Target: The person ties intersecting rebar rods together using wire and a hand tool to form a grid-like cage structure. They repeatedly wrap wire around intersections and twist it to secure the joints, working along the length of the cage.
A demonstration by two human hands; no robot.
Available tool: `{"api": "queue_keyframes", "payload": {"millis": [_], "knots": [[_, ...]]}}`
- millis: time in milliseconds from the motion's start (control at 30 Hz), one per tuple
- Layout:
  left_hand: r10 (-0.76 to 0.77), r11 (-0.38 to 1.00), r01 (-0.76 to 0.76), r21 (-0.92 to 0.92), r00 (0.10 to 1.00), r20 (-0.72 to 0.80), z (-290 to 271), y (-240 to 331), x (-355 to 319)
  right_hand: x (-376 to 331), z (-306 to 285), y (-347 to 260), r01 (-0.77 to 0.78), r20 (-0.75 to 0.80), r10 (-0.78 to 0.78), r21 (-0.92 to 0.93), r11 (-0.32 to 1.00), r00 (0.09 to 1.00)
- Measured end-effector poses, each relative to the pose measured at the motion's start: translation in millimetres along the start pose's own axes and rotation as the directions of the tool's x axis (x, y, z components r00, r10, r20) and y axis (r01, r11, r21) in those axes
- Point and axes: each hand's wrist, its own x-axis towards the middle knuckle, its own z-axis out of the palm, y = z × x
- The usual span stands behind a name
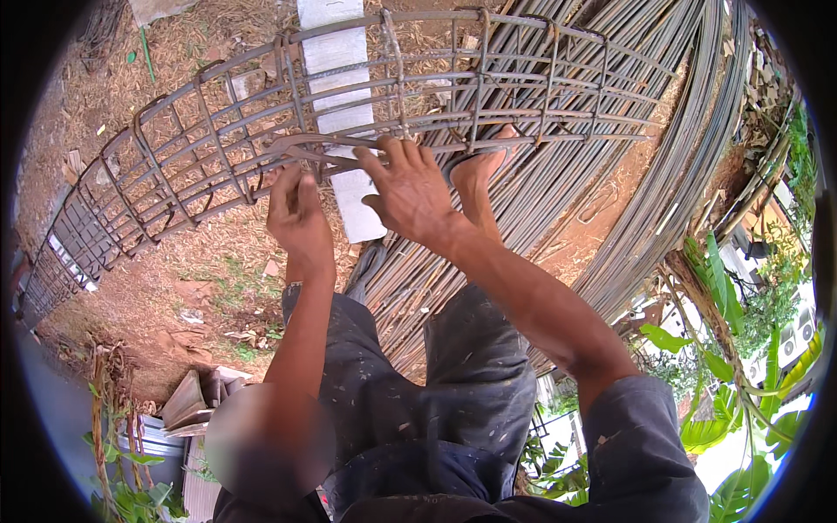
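Note:
A long cage of steel reinforcing bars (475,96), with square stirrups along it, runs across in front of me. My right hand (414,190) grips the handles of rusty pincers (301,139), thumb and forefinger apart. The head of the pincers points left and lies against a lower bar of the cage. My left hand (301,222) is raised just below that head, its fingers bent together at the bar. Whatever is between those fingertips, perhaps a tie wire, is too small to make out.
A pale board (336,96) lies crosswise under the cage. Bundles of long steel rods (558,174) cover the ground to the right, and my foot (478,179) rests there. Broken tiles or boards (196,401) are stacked at lower left. Green plants (724,349) stand at the right.

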Motion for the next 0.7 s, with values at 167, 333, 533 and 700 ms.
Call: {"api": "queue_keyframes", "payload": {"millis": [167, 333, 533, 700], "knots": [[-0.137, 0.98, 0.125, 0.157, 0.988, 0.064, -82.5, -24.9, -9.1, 49.4, 29.6, -12.0, 0.013, 0.0, -0.014, -0.219, 0.976, 1.0], [-0.191, 0.97, 0.159, 0.183, 0.966, 0.176, -79.7, -21.8, -5.3, 56.1, 3.8, -28.6, 0.02, 0.249, 0.048, -0.264, 0.964, 0.967], [-0.182, 0.981, 0.139, 0.136, 0.903, 0.39, -14.7, 8.4, -21.1, 28.1, -95.3, -2.4, -0.209, 0.48, 0.202, -0.04, 0.977, 0.854], [-0.306, 0.922, 0.386, 0.03, 0.681, 0.665, 113.5, 35.5, -40.7, 18.2, -205.8, 83.9, -0.05, 0.394, 0.29, -0.518, 0.854, 0.872]]}}
